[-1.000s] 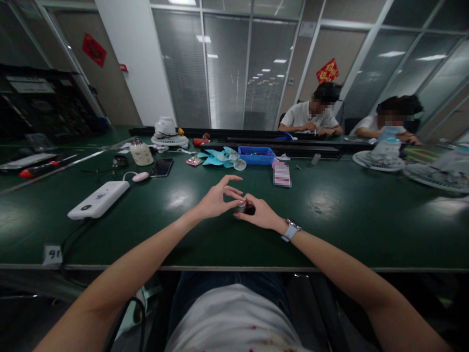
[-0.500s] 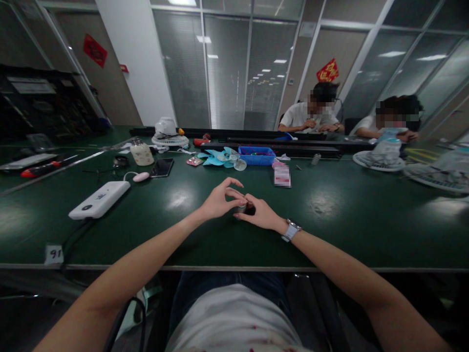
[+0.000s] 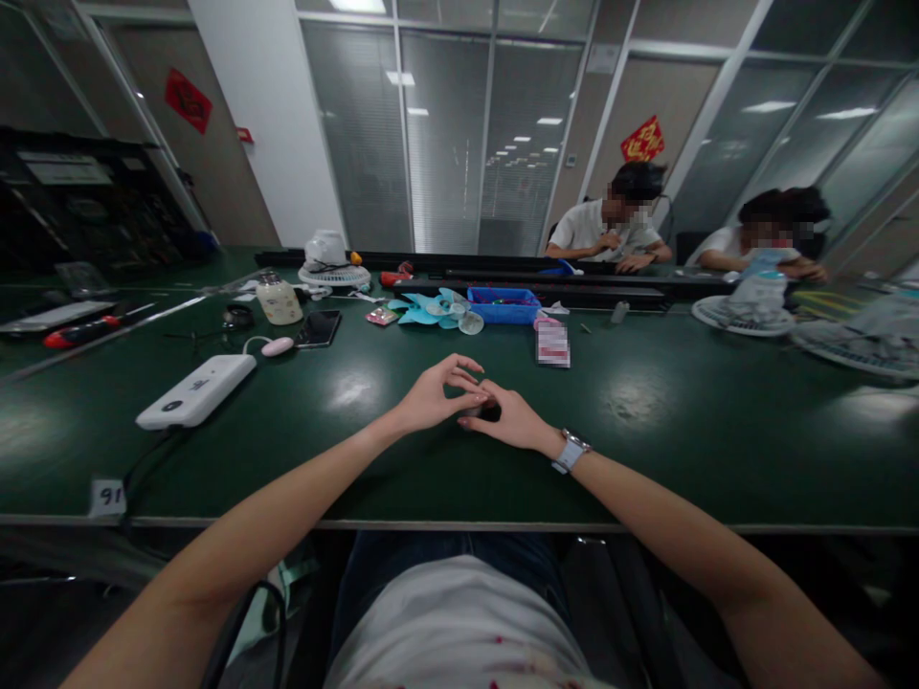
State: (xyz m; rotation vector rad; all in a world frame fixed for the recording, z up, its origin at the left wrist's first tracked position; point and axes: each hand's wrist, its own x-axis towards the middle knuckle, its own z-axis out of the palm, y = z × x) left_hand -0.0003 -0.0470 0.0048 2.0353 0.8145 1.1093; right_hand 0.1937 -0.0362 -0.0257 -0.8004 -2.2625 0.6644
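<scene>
Over the middle of the green table (image 3: 402, 483), my two hands meet around a small silvery cylinder (image 3: 474, 411), mostly covered by fingers. The thumb and curled fingers of my right hand (image 3: 513, 418) close round its side. From the left, my left hand (image 3: 435, 394) brings its thumb and some fingertips together at the cylinder's top, with the index finger arched above. What the left fingertips pinch there is too small to make out. A watch (image 3: 571, 451) is on my right wrist.
Beyond my hands lie light-blue fan blades (image 3: 423, 308), a blue bin (image 3: 504, 306), a pink-and-white packet (image 3: 552, 343) and another small cylinder (image 3: 619, 312). Leftward are a white power strip (image 3: 197, 390), a phone (image 3: 319, 329) and a jar (image 3: 279, 300). Two people sit across the table.
My left hand has shifted slightly down, its thumb now covering more of the cylinder's top. My right hand stays almost in place. One person opposite has moved their hands.
</scene>
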